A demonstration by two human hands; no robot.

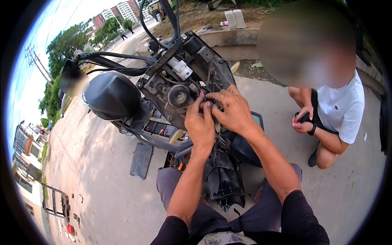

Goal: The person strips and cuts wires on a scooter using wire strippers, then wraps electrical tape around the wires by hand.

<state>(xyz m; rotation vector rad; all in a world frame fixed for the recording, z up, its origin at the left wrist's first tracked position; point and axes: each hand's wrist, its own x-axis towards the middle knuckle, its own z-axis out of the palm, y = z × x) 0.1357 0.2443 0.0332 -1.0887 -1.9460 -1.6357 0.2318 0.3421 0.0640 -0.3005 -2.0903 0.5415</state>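
The front of a scooter (143,98) stands before me with its outer panel off, showing a bare black front frame (157,92). Both of my hands meet over its wiring, to the right of a round black horn (178,96). Fingers pinched, my left hand (200,125) holds thin dark wires from below. My right hand (233,109) comes in from the right, thumb and forefinger closed on the same wires. A short red wire (202,93) shows just above the fingertips. Most of the wire ends are hidden by my fingers. A white-capped reservoir (180,68) sits above the horn.
A person in a white shirt (341,106) crouches at the right, holding a small black object (303,117). A dark flat panel (141,160) lies on the concrete at the left. The black front mudguard (224,179) is between my knees. Pale blocks (234,19) stand on the kerb.
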